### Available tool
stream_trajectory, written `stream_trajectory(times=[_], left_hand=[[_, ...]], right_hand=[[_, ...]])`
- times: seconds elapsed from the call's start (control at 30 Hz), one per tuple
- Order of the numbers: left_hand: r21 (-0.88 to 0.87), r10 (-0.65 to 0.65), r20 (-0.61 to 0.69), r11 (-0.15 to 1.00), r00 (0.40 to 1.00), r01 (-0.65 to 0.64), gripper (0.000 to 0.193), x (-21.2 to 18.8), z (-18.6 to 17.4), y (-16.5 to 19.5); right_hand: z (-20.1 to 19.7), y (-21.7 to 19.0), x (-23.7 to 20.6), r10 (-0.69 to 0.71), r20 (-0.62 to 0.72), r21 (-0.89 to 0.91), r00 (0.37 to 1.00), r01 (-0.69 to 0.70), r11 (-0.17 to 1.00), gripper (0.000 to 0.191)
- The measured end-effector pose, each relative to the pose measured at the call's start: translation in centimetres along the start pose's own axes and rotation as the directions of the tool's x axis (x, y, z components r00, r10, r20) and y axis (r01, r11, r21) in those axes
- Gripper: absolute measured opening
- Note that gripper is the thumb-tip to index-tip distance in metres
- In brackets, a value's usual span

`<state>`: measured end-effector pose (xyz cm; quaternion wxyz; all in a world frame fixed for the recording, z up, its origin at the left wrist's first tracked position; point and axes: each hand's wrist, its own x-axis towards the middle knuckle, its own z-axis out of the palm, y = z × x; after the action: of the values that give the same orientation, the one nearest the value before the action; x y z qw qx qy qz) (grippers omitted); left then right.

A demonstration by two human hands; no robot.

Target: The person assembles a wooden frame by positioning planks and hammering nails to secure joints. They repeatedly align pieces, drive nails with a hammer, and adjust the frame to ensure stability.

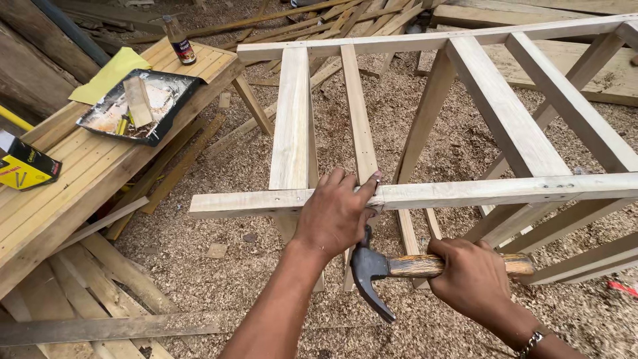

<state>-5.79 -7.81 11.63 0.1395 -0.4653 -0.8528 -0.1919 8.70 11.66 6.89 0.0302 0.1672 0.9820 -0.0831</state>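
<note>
A pale wooden frame (pixel 465 193) of rails and slats stands in front of me over a floor of shavings. My left hand (pixel 335 213) rests on its near horizontal rail, thumb and forefinger pinched at the rail's top edge, possibly on a small nail that I cannot make out. My right hand (pixel 472 276) grips the wooden handle of a claw hammer (pixel 372 269). The dark steel head sits just below the rail and my left hand, claw pointing down.
A plank workbench (pixel 100 166) on the left carries a black tray (pixel 143 106) of scraps, a yellow sheet (pixel 109 73), a yellow-and-black box (pixel 23 166) and a dark bottle (pixel 181 45). Loose boards lie at lower left (pixel 100 326) and at the far side. Sawdust covers the ground.
</note>
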Motion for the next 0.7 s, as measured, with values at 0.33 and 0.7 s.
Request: stream_trajectory(times=[0.33,0.7], left_hand=[[-0.093,-0.074,0.146,0.992,0.986,0.088,0.066,0.0,-2.0,-0.2],[0.055,-0.248,0.142,0.969,0.958,0.243,0.045,-0.6,-2.2,0.3]], right_hand=[[2.6,3.7,-5.6,0.174,0.286,0.379,0.942,-0.278,0.883,0.01],[-9.8,3.5,-6.7,0.145,0.094,0.689,0.985,-0.169,0.704,0.081]])
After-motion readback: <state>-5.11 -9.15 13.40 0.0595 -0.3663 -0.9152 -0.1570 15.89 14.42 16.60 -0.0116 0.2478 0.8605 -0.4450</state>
